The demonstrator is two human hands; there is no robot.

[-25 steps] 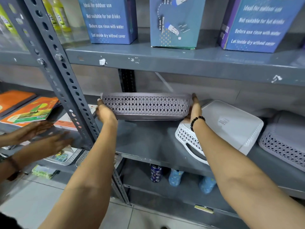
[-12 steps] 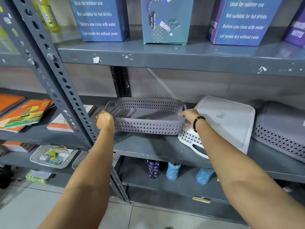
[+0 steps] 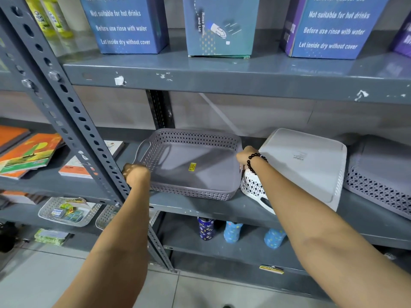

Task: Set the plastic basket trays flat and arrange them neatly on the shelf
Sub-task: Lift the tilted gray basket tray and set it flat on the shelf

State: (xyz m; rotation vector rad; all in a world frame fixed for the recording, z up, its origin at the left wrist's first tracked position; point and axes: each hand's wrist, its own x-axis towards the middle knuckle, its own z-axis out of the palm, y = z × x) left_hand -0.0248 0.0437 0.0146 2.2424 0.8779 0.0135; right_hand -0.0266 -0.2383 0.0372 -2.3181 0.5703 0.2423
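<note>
A grey-lilac perforated basket tray (image 3: 195,167) lies flat, open side up, on the grey metal shelf (image 3: 218,205), a yellow sticker on its floor. My left hand (image 3: 136,174) grips its near left corner. My right hand (image 3: 245,155), with a black bead bracelet at the wrist, holds its right rim. Right beside it a white basket tray (image 3: 307,165) leans upside down and tilted, its handle toward the shelf's front. Further right a grey basket tray (image 3: 378,172) also rests upside down and tilted.
A slotted grey upright post (image 3: 73,121) stands just left of my left hand. Blue boxes (image 3: 124,25) line the shelf above. Books (image 3: 31,152) lie on the left shelf, small baskets (image 3: 66,211) below them, and bottles (image 3: 231,232) under the tray shelf.
The grey-lilac tray has gone from held up on edge to tipped down and flat on the shelf, open side up. Another person's hands at the left are gone from view.
</note>
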